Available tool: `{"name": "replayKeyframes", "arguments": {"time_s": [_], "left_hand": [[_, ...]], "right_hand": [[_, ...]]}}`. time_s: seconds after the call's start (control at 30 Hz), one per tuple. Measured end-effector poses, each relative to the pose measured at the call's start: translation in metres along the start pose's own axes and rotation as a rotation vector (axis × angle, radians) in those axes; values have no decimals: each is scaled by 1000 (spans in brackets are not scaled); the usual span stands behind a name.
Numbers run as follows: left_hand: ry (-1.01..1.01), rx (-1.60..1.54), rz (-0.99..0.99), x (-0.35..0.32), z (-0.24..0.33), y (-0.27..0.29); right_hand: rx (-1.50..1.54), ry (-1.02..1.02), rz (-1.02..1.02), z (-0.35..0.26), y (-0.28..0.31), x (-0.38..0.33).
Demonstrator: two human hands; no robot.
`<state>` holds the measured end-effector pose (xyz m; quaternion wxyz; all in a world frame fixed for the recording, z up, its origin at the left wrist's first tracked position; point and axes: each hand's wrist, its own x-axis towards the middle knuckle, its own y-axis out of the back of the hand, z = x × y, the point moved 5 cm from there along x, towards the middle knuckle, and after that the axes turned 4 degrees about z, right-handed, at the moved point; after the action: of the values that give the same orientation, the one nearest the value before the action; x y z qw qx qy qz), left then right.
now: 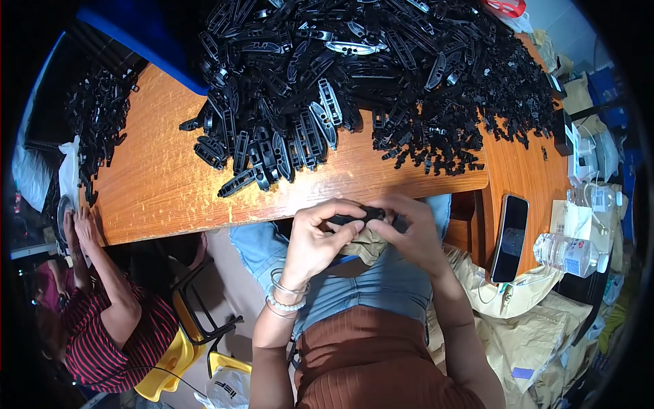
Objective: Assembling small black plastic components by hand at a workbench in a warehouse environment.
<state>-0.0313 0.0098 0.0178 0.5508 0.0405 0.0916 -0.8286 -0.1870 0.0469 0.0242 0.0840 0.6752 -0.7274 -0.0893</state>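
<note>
Just off the table's near edge, over my lap, my left hand [319, 237] and my right hand [407, 230] come together on a small black plastic part [370, 214]. The thumb and fingers of my left hand pinch one end of it. My right hand's fingers close on the other end, partly covering it. A crumpled brown paper bag [368, 249] lies on my lap just below the hands. Beyond them, a big heap of long black plastic clip-like parts [272, 136] covers the far table, and smaller black pieces [436, 146] lie to the right of it.
The wooden table [163, 184] has a worn top. At right are a phone [509, 238] and a clear plastic bottle [569, 255]. A blue bin [146, 41] stands far left. A co-worker in a striped shirt [129, 334] sits left beside more black parts. Brown paper sacks [524, 341] lie lower right.
</note>
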Motion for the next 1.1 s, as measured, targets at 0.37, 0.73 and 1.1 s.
{"name": "replayKeyframes", "arguments": {"time_s": [0.37, 0.73, 1.1], "left_hand": [[-467, 683, 154, 15, 35, 17], [-819, 1579, 106, 72, 56, 12], [-349, 176, 341, 38, 6, 26]], "right_hand": [[-214, 229, 80, 12, 22, 6], [-970, 602, 268, -9, 49, 77], [-767, 616, 205, -14, 55, 67]]}}
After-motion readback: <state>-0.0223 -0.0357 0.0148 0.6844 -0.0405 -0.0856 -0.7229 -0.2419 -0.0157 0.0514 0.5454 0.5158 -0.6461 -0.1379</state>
